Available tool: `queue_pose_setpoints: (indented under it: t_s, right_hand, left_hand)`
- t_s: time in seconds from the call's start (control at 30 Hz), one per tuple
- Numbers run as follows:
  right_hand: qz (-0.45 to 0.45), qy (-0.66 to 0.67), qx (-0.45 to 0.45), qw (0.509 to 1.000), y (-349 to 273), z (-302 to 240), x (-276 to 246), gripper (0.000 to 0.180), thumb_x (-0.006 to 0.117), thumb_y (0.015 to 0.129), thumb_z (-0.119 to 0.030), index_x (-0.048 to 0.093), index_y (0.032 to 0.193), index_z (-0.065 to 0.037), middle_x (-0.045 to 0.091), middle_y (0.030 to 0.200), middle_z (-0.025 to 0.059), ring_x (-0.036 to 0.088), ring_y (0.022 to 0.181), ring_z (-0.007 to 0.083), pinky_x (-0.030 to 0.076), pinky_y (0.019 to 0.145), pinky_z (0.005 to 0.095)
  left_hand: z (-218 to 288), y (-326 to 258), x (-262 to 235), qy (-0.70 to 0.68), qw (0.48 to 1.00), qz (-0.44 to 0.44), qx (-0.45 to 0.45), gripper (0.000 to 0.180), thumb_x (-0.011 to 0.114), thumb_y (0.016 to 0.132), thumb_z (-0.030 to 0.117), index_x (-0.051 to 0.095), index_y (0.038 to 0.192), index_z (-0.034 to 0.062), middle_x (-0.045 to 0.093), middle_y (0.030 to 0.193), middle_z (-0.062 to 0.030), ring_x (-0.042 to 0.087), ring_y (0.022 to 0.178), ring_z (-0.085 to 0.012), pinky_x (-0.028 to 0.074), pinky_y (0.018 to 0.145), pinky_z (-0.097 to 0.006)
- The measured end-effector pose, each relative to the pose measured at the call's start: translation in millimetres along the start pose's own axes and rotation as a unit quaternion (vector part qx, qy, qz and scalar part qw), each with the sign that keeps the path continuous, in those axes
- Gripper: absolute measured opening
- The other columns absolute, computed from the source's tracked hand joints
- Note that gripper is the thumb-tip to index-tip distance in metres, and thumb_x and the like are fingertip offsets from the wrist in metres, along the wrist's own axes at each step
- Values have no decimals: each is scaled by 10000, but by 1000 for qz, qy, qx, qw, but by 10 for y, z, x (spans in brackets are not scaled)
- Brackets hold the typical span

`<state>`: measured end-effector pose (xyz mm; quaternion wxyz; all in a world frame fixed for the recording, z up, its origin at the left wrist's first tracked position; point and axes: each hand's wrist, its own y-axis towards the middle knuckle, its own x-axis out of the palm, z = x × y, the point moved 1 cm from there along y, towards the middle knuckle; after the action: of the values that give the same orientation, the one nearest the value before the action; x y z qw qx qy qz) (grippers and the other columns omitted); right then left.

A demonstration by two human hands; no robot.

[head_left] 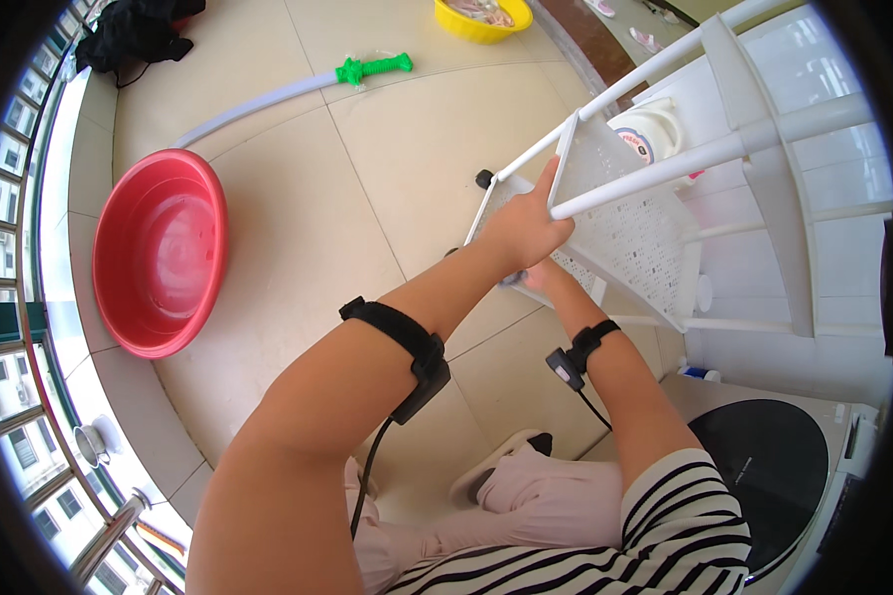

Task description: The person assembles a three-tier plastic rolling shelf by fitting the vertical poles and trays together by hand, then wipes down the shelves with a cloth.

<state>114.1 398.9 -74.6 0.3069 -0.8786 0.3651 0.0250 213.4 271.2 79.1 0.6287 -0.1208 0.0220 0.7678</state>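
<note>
A white shelf rack [620, 188] with perforated shelves and tubular posts stands at the right. My left hand [528, 228] is at its near corner, closed around the frame, with the index finger stretched along a shelf edge. Lower down and partly behind my left wrist, my right hand [540, 275] is closed beside a lower shelf. A small greyish thing [512, 279] shows at its fingers; its kind is hidden. Both forearms wear black straps, each with a small device and a cable.
A red basin [164, 253] sits on the tiled floor at the left. A toy sword [298, 94] with a green handle lies beyond it. At the back are a yellow basin [481, 22] and a black cloth bundle [139, 35]. A white appliance with a dark round lid [764, 476] stands nearby right.
</note>
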Motion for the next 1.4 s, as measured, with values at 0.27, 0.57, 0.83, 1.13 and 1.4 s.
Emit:
queue_pose_setpoints:
  t_s: [0.27,0.57,0.83,1.13,1.4]
  right_hand:
    - [-364,-315,116,869,-1106,-1154,-177,349,457,726,-23,529,1068,-8,590,890,38,563,739,114,504,571,256]
    - [-378,-288,-50,879,-1185,-1108,135,383,431,723,-21,525,1094,-35,594,880,60,570,743,136,514,579,277]
    - [-234,-332,-231,884,-797,-704,-189,440,566,754,-115,459,1170,-17,551,1093,129,508,1028,242,404,874,325]
    - [-49,-129,-90,986,-408,-441,-417,328,538,720,-54,551,1036,30,614,840,95,590,754,156,469,676,280]
    - [289,309,-330,844,-453,-1136,-414,464,545,788,-128,345,1180,18,487,1057,142,487,953,189,405,828,300]
  left_hand:
    - [-168,370,-117,-38,985,168,-5,738,495,735,228,179,1368,18,581,960,-269,574,884,-379,448,776,-394]
    - [-18,258,56,-205,918,337,-43,709,531,756,168,199,1365,26,541,1040,-268,566,911,-347,434,810,-396]
    - [-27,204,524,56,997,-6,-57,685,630,684,352,422,1216,-25,390,1224,-314,503,1025,-397,431,848,-395]
    - [-442,159,-1020,225,928,279,105,524,662,706,114,468,1193,84,471,1168,-147,510,1006,-266,420,857,-351]
    - [242,386,-777,54,986,92,129,261,464,914,189,524,1096,13,614,993,-77,538,1013,-132,405,869,-279]
